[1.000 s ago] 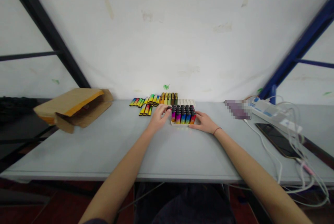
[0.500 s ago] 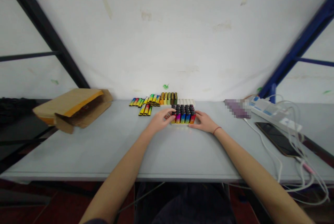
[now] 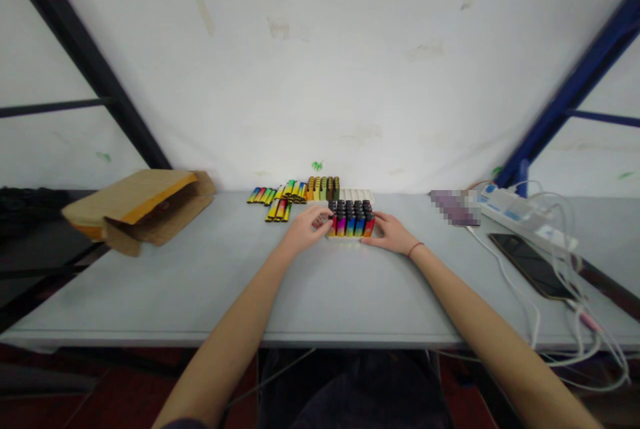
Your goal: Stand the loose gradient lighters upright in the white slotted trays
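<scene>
Flanking lighters point(image 3: 351, 222) on grey table point(image 3: 370, 295) by wall point(image 3: 340, 69): right grip point(image 3: 394, 234) spread, left grip point(image 3: 303, 229) unclear

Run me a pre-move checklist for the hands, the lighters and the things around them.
1. Right hand at the right end of the black-topped lighters: ok.
2. Left hand gripping a lighter at the left end: cannot tell; the fingertips are too small to read.
3. Black-topped lighters upright: ok.
4. Loose lighters upright: not ok; they lie flat, left of the block.
5. Cardboard box apart from the hands: ok, far left.
6. Smartphone apart from the hands: ok, far right.
</scene>
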Available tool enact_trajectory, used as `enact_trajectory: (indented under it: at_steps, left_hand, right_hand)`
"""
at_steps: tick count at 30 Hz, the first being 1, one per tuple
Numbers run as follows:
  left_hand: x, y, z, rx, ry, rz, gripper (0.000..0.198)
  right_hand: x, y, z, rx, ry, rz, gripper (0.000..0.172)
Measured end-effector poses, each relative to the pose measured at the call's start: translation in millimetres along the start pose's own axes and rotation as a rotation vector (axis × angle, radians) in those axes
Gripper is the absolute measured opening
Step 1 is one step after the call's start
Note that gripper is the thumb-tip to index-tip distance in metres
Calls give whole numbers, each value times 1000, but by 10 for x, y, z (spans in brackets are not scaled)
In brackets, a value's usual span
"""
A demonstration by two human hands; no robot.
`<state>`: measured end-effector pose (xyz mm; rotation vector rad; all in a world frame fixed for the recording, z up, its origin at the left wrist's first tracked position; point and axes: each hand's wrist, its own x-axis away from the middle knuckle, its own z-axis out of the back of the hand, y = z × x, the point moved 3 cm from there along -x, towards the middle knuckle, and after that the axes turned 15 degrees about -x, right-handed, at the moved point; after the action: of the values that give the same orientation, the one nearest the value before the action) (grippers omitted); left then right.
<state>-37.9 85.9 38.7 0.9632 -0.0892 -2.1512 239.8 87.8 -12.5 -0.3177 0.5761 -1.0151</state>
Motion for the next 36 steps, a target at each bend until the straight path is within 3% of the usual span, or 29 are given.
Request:
enact_trajectory:
  at_steps: [10, 17, 19, 24, 26, 29, 32, 36]
  left_hand:
    - [-10, -6, -14, 64, -3, 100, 26]
    - [16, -197, -89, 43, 77, 311, 27]
    - [-29, -187, -192, -65, 16, 245, 23]
    - [-346, 96, -676, -359, -275, -114, 33]
    - [-521, 205, -877, -450, -342, -134, 44]
    - [-723, 292, -1093, -532, -451, -46, 54]
    - [-744, 371, -1122, -547, -476, -77, 49]
    - [-460, 491, -913, -558, -450, -237, 45]
  right_hand:
    - [-76, -108, 25, 59, -12, -172, 88]
    - [35, -29, 200, -82, -39, -41, 83]
    - [143, 75, 354, -84, -35, -64, 83]
    - [445, 419, 791, -165, -40, -266, 75]
    - [539, 516, 913, -253, -26, -322, 69]
    - [628, 610, 1006, -381, -1, -396, 62]
    - [658, 664, 1044, -362, 36, -421, 56]
    - [633, 725, 1040, -194, 111, -385, 52]
